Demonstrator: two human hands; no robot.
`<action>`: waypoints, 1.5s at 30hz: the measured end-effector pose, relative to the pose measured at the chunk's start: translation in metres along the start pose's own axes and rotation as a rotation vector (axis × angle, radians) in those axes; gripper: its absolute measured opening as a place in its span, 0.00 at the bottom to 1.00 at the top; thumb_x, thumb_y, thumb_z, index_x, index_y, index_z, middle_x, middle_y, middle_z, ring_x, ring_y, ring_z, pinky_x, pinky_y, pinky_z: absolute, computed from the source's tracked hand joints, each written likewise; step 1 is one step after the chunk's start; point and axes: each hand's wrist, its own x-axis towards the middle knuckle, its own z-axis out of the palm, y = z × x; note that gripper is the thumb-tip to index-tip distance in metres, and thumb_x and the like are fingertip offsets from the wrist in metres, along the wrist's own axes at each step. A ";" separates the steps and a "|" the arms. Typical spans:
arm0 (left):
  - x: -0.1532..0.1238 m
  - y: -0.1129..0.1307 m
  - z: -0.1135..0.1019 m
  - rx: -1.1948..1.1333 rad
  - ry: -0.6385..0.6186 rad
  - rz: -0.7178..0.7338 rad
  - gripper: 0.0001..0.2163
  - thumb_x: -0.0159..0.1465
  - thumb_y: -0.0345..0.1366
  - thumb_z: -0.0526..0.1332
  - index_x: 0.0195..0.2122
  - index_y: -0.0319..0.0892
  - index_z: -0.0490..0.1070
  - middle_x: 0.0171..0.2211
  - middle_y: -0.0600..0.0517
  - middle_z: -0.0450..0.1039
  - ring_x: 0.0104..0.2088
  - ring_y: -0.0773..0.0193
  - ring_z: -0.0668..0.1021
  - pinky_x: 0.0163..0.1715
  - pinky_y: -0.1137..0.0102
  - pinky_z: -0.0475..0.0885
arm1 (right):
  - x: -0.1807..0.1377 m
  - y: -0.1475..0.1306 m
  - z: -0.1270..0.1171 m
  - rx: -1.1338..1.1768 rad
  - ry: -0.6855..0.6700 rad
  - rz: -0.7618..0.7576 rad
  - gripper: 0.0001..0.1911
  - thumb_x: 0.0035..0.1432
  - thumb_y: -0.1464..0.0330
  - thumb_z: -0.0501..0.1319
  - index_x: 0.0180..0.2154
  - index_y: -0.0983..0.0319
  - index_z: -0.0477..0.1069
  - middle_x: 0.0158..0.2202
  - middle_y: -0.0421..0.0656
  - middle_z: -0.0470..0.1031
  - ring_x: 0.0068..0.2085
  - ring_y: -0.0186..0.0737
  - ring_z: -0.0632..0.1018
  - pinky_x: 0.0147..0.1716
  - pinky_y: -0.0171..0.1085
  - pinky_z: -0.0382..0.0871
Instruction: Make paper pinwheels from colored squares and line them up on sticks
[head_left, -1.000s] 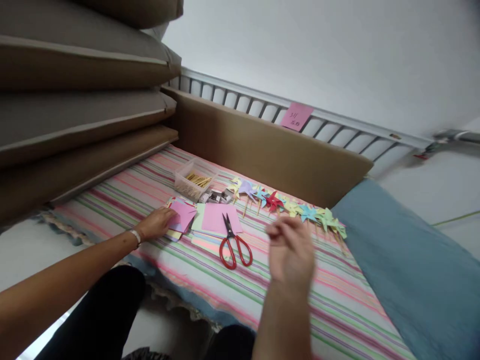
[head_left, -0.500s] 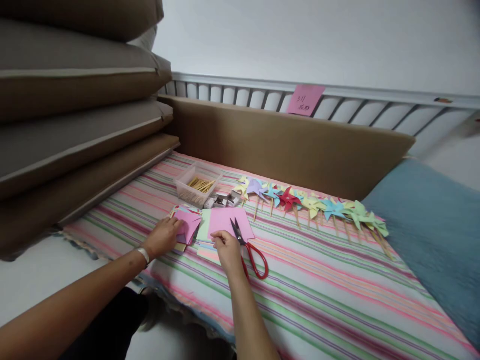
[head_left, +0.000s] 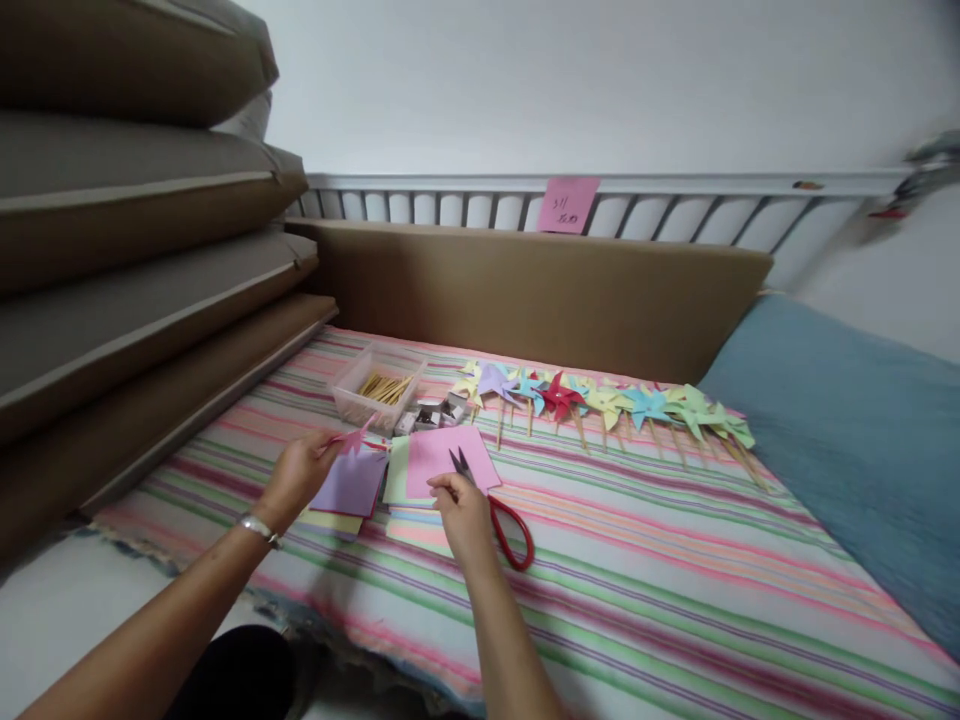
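My left hand [head_left: 298, 475] is closed on a pink piece of paper [head_left: 351, 441], which it lifts over a stack of coloured paper. Purple paper [head_left: 346, 487] lies on top of that stack. My right hand [head_left: 459, 508] hovers near the second paper stack, its thumb and fingers pinched together; whatever may be between them is too small to make out. A pink sheet [head_left: 431, 458] tops this second stack. Red-handled scissors [head_left: 529, 545] lie partly on it, with the right hand covering their middle.
A clear plastic box [head_left: 351, 402] of wooden sticks [head_left: 385, 388] stands behind the papers, beside small open boxes [head_left: 430, 417]. Paper pinwheels [head_left: 561, 396] lie in a row before a brown board [head_left: 495, 285]. Stacked cushions [head_left: 150, 270] rise at left, blue cloth [head_left: 832, 390] at right.
My left hand has raised the pink paper off its stack and tipped it, uncovering the purple sheet. My right hand stays pinched near the scissors. The view has shifted slightly.
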 end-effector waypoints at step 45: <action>-0.006 0.035 0.085 -1.059 -0.449 -0.687 0.12 0.44 0.41 0.70 0.26 0.41 0.74 0.23 0.54 0.76 0.24 0.63 0.75 0.27 0.70 0.68 | 0.013 -0.005 0.031 0.616 0.015 0.363 0.24 0.38 0.71 0.70 0.42 0.64 0.74 0.40 0.45 0.80 0.44 0.50 0.78 0.47 0.46 0.68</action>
